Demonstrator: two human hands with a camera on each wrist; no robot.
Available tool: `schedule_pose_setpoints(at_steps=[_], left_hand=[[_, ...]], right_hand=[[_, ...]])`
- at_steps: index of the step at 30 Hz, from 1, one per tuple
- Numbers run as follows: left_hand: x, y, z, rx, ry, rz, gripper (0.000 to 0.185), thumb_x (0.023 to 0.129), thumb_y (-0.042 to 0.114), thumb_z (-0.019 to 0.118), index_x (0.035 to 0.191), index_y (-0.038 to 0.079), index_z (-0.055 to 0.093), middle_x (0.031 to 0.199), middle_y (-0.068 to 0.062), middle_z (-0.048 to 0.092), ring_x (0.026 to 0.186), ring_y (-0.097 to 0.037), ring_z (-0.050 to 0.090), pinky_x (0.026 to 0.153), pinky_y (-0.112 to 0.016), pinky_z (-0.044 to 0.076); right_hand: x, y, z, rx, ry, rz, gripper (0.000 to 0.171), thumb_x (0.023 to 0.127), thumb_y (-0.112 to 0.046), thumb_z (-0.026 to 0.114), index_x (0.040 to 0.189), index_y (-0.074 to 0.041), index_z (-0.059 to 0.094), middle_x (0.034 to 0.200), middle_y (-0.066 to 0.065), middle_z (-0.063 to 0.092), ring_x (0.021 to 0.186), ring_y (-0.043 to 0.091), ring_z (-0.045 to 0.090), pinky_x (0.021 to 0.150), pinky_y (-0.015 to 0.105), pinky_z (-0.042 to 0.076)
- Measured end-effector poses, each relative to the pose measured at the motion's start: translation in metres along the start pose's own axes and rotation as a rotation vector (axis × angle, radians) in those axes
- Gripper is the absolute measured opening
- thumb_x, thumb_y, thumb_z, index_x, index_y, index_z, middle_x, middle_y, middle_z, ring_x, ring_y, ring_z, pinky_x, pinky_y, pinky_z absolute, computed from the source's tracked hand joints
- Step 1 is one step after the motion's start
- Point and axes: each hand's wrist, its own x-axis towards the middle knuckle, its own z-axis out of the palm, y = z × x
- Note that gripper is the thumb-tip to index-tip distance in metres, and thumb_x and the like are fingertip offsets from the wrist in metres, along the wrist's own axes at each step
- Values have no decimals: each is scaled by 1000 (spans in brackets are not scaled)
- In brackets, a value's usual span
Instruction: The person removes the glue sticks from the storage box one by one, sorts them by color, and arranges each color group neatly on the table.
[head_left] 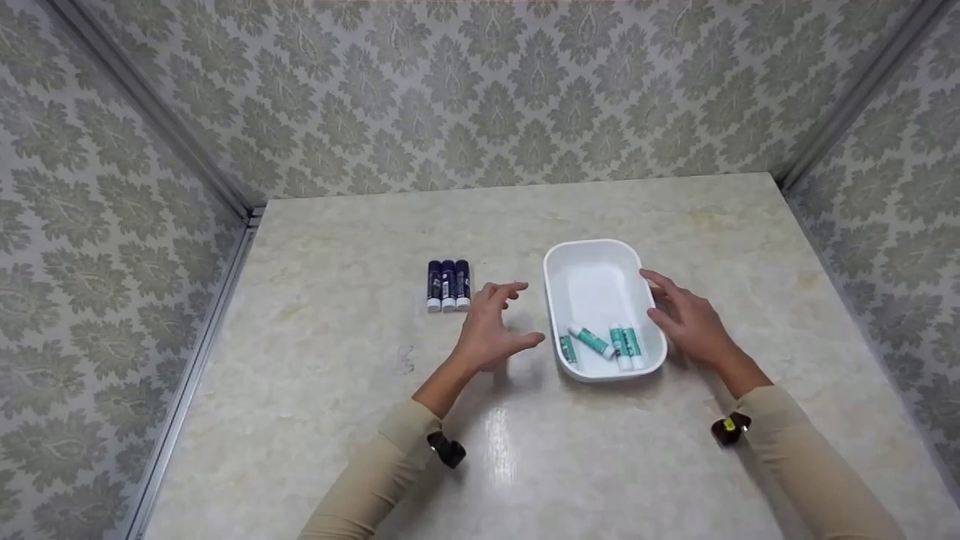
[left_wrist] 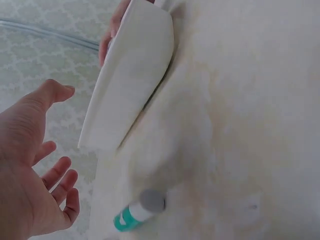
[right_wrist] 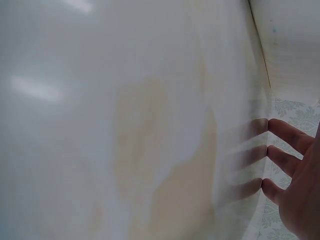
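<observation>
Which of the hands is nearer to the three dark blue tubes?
Left. The left hand is beside the dark blue tubes, on their right; the right hand is farther off, beyond the white tray, at its right side.

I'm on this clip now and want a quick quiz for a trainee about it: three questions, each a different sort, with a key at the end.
1. How many blue tubes are on the table?

2. True or false: the left hand holds nothing.

3. Seen from the head view, where do the green tubes lie in the tray?
A. At the end farthest from the person
B. At the end nearest the person
C. Spread evenly from end to end

Key:
1. Three, side by side.
2. True.
3. B.
</observation>
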Motion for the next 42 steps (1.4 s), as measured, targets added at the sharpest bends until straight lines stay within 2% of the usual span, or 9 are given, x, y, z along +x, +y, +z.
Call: schedule_pose_setpoints(at_steps=[5, 16, 25, 33, 42], left_hand=[[3, 15, 12, 24, -25, 23, 85, 80, 35, 98, 156, 17, 64, 143, -16, 64, 129, -33, 63, 107, -48, 58], [6, 55, 34, 86, -106, 11, 82, 84, 37, 98, 157, 23, 63, 145, -8, 64, 128, -24, 61, 105, -38, 56], [11, 78, 50, 115, -161, 54, 79, 85, 40, 97, 155, 22, 65, 144, -10, 66, 130, -24, 61, 109, -41, 55], [16, 93, 66, 196, -216, 71, 77, 89, 44, 94, 156, 23, 64, 145, -6, 67, 133, -23, 60, 111, -38, 55], [34, 94, 82, 130, -293, 16, 78, 88, 41, 97, 156, 18, 65, 148, -12, 67, 129, -20, 60, 108, -31, 55]], right_hand=[[-1, 0, 0, 0, -11, 6, 66, 115, -25, 62, 176, -29, 36, 159, 24, 67, 153, 50, 57, 128, 76, 39], [0, 0, 0, 8, 2, -13, 66, 114, -23, 63, 175, -27, 38, 156, 25, 68, 151, 52, 59, 126, 77, 40], [0, -4, -2, -8, -40, 56, 67, 115, -31, 59, 177, -34, 32, 163, 23, 63, 158, 50, 53, 132, 78, 33], [0, -2, -2, -17, -23, 27, 67, 115, -28, 60, 177, -30, 34, 160, 24, 65, 154, 50, 57, 129, 78, 38], [1, -2, -2, -15, -20, 11, 67, 116, -31, 60, 177, -30, 34, 159, 24, 66, 152, 50, 58, 127, 78, 39]])
